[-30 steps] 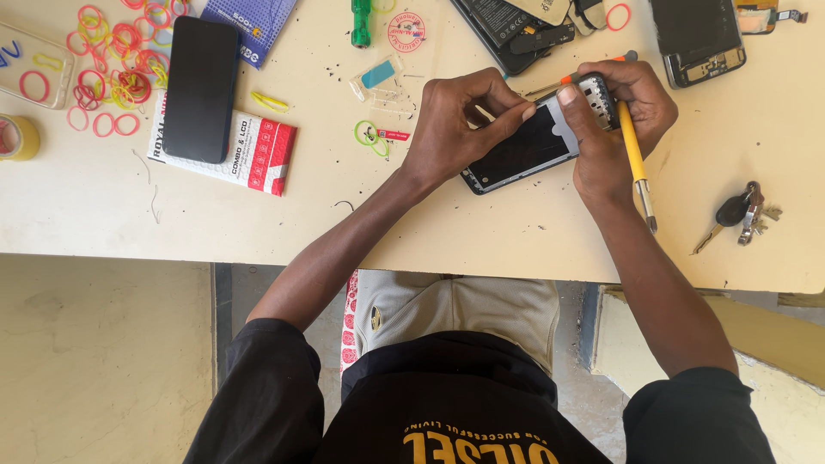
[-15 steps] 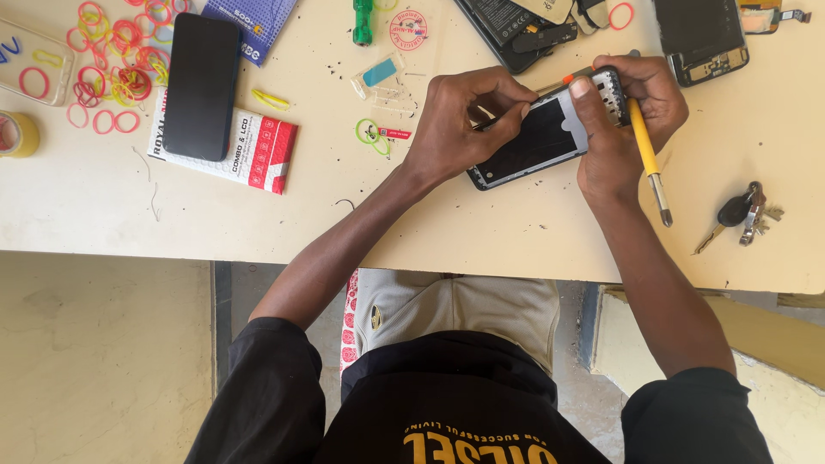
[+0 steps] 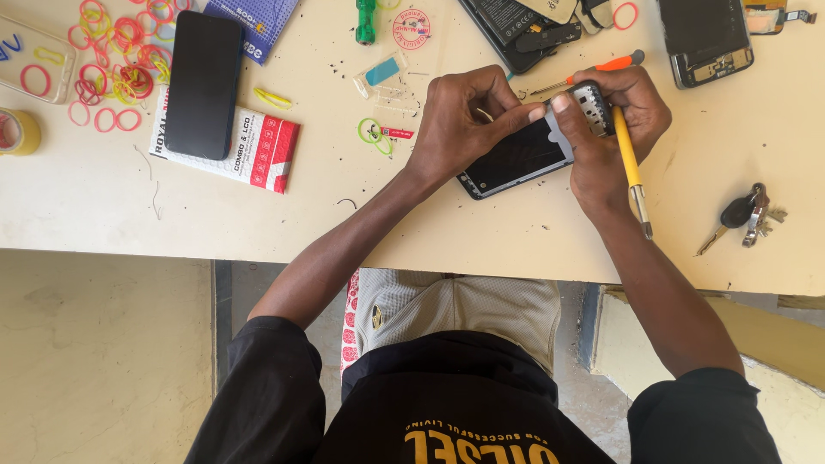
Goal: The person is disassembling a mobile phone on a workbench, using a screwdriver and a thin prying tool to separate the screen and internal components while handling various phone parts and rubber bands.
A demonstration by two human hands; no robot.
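With the phone (image 3: 520, 156) partly opened on the desk (image 3: 258, 215), the left hand (image 3: 460, 120) pinches its edge while the right hand (image 3: 614, 129) grips it and a yellow screwdriver (image 3: 632, 167).

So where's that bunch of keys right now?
The keys lie on the table at the right side of the head view, just right of the right hand and its yellow screwdriver, touching neither.

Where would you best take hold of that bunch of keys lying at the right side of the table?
Probably by the black fob head of the bunch of keys, coming from above. It is the bulkiest part, lies flat on the table and has bare surface around it. The thin key blade pointing down-left offers little to pinch. The right hand is nearest, but it already holds a yellow tool.
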